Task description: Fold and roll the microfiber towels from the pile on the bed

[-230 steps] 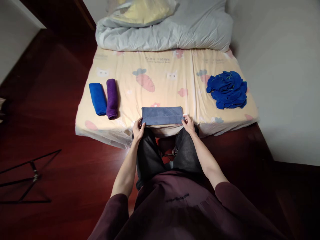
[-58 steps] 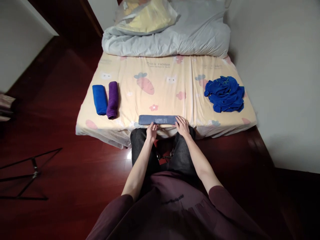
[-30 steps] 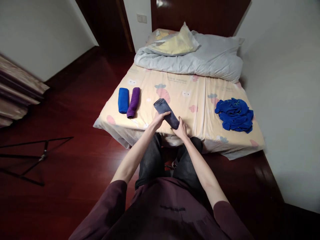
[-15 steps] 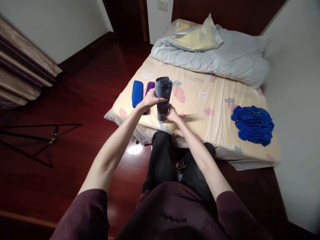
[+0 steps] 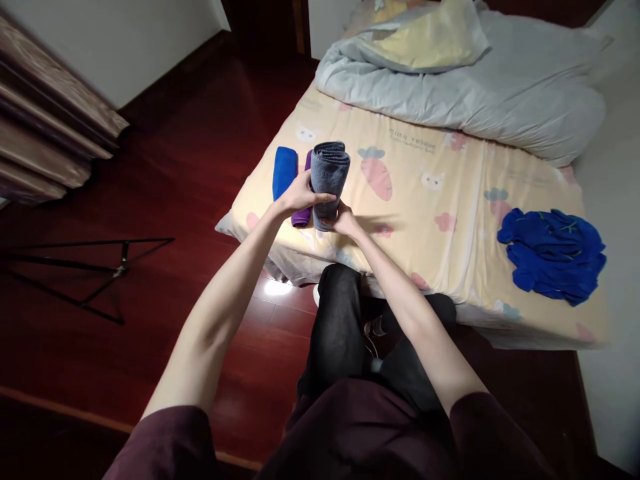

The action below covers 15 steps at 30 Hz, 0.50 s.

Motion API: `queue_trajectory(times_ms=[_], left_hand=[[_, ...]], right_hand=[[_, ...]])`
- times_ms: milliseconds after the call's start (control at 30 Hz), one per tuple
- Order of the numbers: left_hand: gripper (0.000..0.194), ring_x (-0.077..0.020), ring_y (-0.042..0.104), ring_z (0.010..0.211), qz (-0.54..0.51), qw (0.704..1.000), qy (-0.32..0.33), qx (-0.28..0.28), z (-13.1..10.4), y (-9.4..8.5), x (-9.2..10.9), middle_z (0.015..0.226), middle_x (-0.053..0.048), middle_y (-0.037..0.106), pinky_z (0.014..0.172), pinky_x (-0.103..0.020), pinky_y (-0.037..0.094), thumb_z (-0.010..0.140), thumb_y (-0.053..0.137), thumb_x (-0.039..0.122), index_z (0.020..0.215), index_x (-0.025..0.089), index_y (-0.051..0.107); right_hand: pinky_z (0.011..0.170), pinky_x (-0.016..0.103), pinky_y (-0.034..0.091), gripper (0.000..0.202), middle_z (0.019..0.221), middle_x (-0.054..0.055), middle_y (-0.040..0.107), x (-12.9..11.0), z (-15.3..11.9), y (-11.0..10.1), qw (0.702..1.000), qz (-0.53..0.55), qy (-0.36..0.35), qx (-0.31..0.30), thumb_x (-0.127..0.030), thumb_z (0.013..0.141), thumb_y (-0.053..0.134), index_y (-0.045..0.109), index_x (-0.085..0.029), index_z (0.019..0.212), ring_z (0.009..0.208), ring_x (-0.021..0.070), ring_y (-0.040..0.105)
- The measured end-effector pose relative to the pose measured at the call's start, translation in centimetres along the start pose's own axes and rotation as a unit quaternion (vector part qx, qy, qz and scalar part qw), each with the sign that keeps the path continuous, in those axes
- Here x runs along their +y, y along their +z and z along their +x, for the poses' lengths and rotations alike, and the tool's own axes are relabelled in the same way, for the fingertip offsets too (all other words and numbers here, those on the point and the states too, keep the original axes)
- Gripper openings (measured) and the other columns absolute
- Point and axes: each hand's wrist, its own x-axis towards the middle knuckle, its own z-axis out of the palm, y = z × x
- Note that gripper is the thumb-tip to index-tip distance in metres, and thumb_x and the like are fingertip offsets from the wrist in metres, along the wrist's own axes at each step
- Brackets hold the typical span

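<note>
A grey towel (image 5: pixel 328 175), folded into a thick roll, is held between my two hands above the near left part of the bed. My left hand (image 5: pixel 304 193) wraps its left side, thumb across the front. Lower down on the right, my right hand (image 5: pixel 341 220) grips the towel near its bottom end. Just left of it lies a purple folded cloth (image 5: pixel 301 217), partly hidden by my left hand and the towel. Beyond that is a blue folded cloth (image 5: pixel 285 172), lying flat on the bed sheet (image 5: pixel 420 213).
A crumpled blue cloth (image 5: pixel 553 255) lies at the bed's right side. A grey quilt (image 5: pixel 450 107) and a yellow pillow (image 5: pixel 430 40) are bunched at the head. Black tripod legs (image 5: pixel 119 270) stand on the floor at left, near a curtain (image 5: pixel 55 127).
The grey towel has come down a little and closer to the purple cloth, both hands still on it. My view has tilted down, so the bed appears larger.
</note>
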Motion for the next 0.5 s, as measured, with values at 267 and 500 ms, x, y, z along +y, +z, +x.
queue_trajectory(times_ms=[267,500], left_hand=[[0.072,-0.0402,0.062,0.128,-0.035,0.999,0.021,0.022,1.6,0.2,-3.8,0.117,-0.008,0.067,0.115,-0.061,0.048,0.053,0.098,0.026,0.118,0.013,0.068],[0.072,-0.0422,0.057,0.134,-0.046,0.996,0.024,0.071,2.2,0.1,-5.3,0.125,-0.009,0.065,0.117,-0.067,0.044,0.059,0.093,0.023,0.124,0.014,0.066]], right_hand=[[0.102,0.046,0.064,0.071,0.119,0.007,0.076,0.0,0.3,0.0,0.995,0.096,-0.02,0.021,-0.036,0.077,0.092,0.057,-0.019,0.136,0.113,0.0299,0.075],[0.103,0.046,0.063,0.072,0.119,0.005,0.076,0.9,1.3,0.5,0.99,0.134,-0.028,0.019,-0.038,0.073,0.094,0.057,-0.021,0.133,0.111,0.0259,0.075]])
